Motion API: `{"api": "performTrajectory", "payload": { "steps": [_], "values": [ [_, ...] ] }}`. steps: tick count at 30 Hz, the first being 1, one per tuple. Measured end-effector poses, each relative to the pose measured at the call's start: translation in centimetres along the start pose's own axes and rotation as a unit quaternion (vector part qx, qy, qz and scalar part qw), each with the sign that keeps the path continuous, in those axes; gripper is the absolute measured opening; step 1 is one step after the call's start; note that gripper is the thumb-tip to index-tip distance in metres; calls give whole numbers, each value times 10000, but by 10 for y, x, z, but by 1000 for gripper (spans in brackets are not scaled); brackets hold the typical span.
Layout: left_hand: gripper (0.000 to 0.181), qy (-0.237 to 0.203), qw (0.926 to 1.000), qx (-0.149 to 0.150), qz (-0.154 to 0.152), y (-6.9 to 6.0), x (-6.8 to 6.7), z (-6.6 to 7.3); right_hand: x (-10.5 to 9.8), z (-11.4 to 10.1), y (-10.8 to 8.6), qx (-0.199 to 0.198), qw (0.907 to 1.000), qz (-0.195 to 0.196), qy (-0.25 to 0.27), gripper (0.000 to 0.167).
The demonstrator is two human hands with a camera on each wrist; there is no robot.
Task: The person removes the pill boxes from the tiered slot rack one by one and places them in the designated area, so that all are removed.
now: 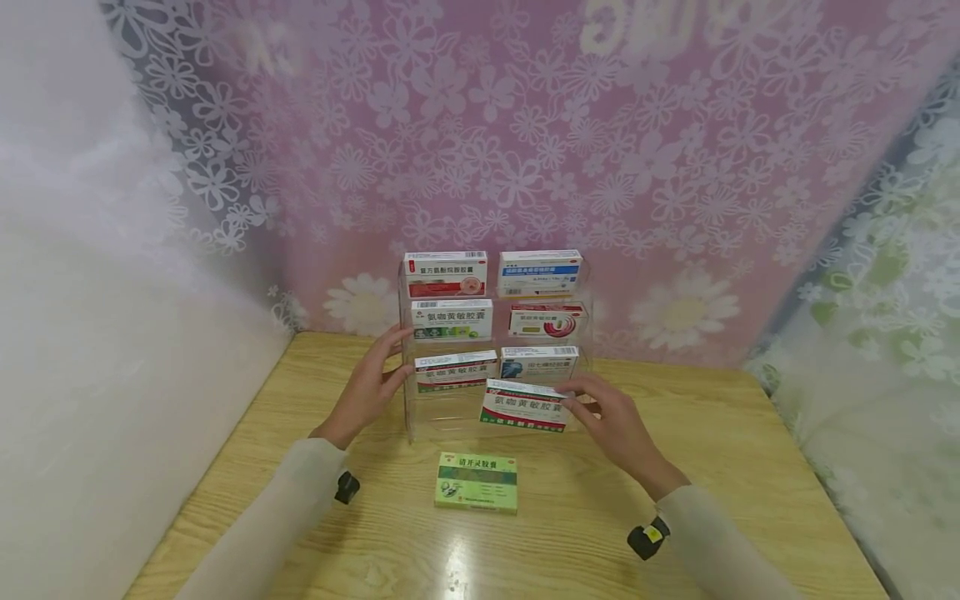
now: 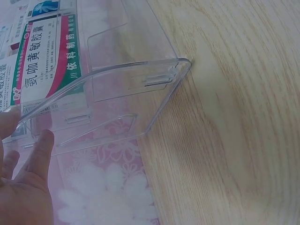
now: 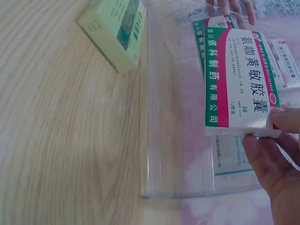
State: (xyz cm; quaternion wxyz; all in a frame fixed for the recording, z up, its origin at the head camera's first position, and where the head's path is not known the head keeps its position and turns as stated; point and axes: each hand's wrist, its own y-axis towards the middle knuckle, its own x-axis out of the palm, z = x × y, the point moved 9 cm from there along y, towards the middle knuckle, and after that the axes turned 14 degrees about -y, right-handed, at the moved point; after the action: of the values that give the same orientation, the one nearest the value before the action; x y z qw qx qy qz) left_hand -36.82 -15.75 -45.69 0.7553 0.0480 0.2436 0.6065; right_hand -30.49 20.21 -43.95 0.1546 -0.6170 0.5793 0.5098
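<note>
A clear rack stands on the table with medicine boxes on its tiers. My left hand grips its left side, thumb and fingers about the clear edge, as the left wrist view also shows. My right hand pinches the right end of a white, red and green box, slightly tilted in front of the lowest tier. In the right wrist view the thumb of that hand lies on the box's front, fingers behind. A similar box sits in the rack at left.
A green box lies flat on the wooden table in front of the rack. Beside the similar box is a white and blue-grey box; several others fill the upper tiers. A pink floral backdrop rises behind.
</note>
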Motion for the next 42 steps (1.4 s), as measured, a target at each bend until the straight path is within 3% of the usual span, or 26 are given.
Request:
{"api": "performTrajectory", "payload": {
  "steps": [9,18,25,32,42],
  "values": [
    [64,52,10000,-28,15,-1,0,1,-9,27,-23,254,9986,-313,-331,21],
    [65,9,10000,30,-39,-2,0,2,-7,49,-51,468,9957,-796,-97,18],
    [66,31,9999,78,-78,-4,0,2,9,68,-70,856,9797,-1775,380,23],
    [67,19,9999,109,-77,-4,-1,2,30,71,-82,656,9661,-2388,724,24],
    [67,47,9999,118,-59,-4,0,4,47,73,-83,713,9704,-2293,251,24]
  ]
}}
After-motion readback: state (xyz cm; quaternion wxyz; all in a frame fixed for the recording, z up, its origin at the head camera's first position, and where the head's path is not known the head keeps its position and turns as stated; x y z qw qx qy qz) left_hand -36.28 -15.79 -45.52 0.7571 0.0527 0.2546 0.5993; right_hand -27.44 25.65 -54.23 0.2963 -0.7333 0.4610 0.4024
